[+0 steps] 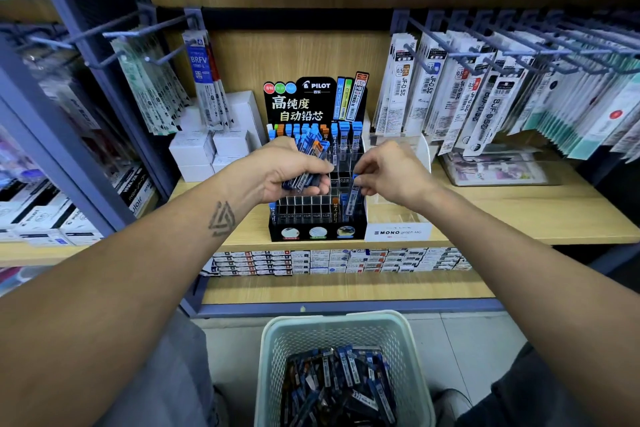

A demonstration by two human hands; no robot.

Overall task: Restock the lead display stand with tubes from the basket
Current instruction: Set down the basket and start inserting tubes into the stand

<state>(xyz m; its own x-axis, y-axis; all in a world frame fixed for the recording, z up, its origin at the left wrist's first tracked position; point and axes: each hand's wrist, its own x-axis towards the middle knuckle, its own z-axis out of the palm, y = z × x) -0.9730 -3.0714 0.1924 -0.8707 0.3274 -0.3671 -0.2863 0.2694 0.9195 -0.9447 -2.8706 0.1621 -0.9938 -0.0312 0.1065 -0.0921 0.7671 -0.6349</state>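
- Gripping a bundle of blue-capped and orange-capped lead tubes point(306, 163), the left hand point(291, 172) hovers over the black tiered lead display stand point(317, 218) on the wooden shelf point(502, 215).
- Right hand point(389, 172) pinches one blue-capped tube point(352, 199), upright at a front-right slot.
- Pale green perforated plastic basket point(341, 329) stands on the floor below, holding loose tubes.

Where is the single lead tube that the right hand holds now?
In the head view, the right hand pinches the single tube upright over the front right slots of the display stand, just right of the left hand's bundle of tubes.
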